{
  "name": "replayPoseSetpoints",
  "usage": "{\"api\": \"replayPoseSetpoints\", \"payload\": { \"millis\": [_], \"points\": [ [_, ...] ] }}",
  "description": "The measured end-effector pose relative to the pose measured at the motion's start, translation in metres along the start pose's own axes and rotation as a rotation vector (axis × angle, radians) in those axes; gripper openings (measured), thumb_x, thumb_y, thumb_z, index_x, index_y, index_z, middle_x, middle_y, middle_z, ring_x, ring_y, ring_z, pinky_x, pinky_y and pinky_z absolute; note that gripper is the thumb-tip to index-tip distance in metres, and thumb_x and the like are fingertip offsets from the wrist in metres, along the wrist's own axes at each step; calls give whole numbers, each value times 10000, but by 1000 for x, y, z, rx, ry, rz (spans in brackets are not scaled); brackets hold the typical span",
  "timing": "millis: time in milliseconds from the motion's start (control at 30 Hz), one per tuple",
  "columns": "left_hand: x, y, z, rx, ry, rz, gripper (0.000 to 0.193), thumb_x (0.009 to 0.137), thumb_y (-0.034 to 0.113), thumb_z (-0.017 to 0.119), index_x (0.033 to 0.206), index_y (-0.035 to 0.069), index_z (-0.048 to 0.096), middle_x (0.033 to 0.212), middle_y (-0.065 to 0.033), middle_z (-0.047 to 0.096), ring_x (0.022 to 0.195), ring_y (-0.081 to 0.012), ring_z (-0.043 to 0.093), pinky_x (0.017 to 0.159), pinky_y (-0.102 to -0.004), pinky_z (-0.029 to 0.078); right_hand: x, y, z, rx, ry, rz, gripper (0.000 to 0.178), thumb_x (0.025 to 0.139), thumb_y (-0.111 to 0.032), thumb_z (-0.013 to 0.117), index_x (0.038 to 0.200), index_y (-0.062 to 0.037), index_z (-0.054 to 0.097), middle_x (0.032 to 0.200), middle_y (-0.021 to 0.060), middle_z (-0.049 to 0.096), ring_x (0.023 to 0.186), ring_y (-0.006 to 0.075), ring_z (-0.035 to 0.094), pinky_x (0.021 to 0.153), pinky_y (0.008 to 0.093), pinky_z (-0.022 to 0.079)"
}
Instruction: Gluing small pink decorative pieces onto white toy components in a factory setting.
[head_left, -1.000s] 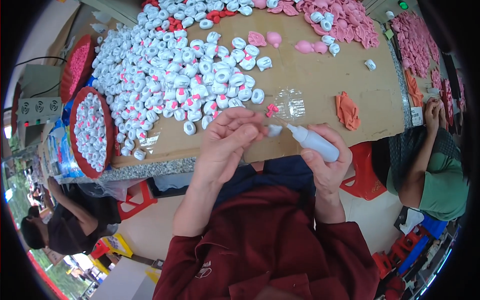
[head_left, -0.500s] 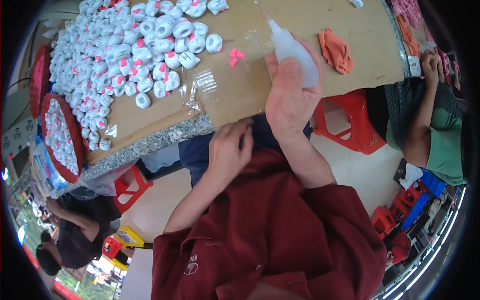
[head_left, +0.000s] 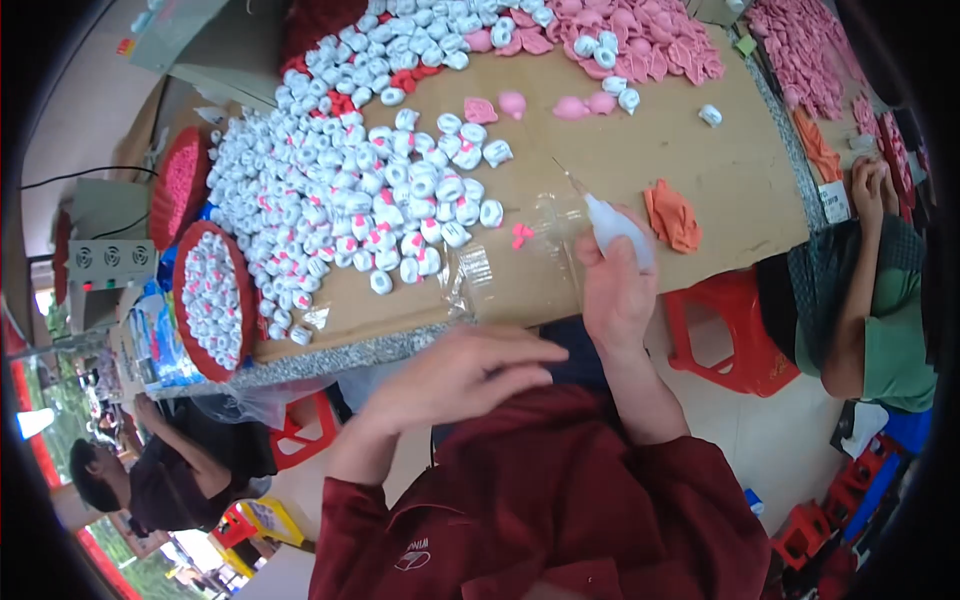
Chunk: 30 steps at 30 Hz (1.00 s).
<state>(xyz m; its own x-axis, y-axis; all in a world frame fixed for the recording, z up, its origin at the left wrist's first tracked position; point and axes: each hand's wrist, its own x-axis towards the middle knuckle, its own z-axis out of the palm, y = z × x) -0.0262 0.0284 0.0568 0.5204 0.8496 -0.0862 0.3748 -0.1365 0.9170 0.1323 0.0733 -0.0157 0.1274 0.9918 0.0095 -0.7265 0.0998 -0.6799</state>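
My right hand [head_left: 612, 305] is wrapped round a translucent white squeeze bottle [head_left: 618, 235]. Its thin needle tip slants up and to the left over the cardboard. Near the table's front edge hovers my left hand [head_left: 455, 375], its fingers stretched out and nothing seen in them. A few small bright-pink pieces [head_left: 522, 236] lie left of the bottle. Farther left spreads a big heap of small white hollow pieces [head_left: 370, 200], many with pink bits on them. An orange crumpled cloth [head_left: 672, 216] rests just right of my right hand.
Pink soft pieces [head_left: 640, 40] are piled at the far side of the cardboard-covered table [head_left: 730, 180]. A red bowl [head_left: 247, 300] of small white pieces and another red bowl [head_left: 180, 185] of pink bits stand left. Red stools [head_left: 735, 330] and co-workers flank the table.
My view has tilted up, bringing more of the table's far side in. My left hand has risen from the edge, fingers straightened. The right hand keeps the squeeze bottle.
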Motion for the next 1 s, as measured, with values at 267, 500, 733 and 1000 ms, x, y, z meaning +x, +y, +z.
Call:
{"api": "replayPoseSetpoints", "payload": {
  "millis": [267,500,733,1000],
  "points": [
    [174,-55,-191,763,852,38,282,780,235,592,985,44,627,863,-134,629,758,-224,596,696,-316,460,16,-10,-8,-85,-2,-62,350,828,-143,574,1099,51,465,958,94,553,794,121,545,712,245,442],
    [213,-79,-215,1051,779,79,331,669,241,702,933,52,633,883,-164,596,855,-322,558,759,-400,448,17,-14,-6,-148,-46,1,423,809,-251,617,1087,30,463,940,74,514,771,134,489,679,261,383],
    [101,-8,-112,-622,593,21,392,817,46,518,1198,-22,457,828,-6,524,721,-80,453,674,-217,380,9,-24,-10,-221,-62,-4,469,789,-280,640,1074,49,467,912,88,520,719,134,482,642,258,389],
    [3,-41,9,-1254,650,15,270,842,-8,514,1110,10,491,1071,-137,555,919,-204,578,796,-279,480,-14,-48,-3,-615,-347,-93,343,665,-131,748,923,42,602,747,60,578,605,87,475,534,207,352]
  ]
}}
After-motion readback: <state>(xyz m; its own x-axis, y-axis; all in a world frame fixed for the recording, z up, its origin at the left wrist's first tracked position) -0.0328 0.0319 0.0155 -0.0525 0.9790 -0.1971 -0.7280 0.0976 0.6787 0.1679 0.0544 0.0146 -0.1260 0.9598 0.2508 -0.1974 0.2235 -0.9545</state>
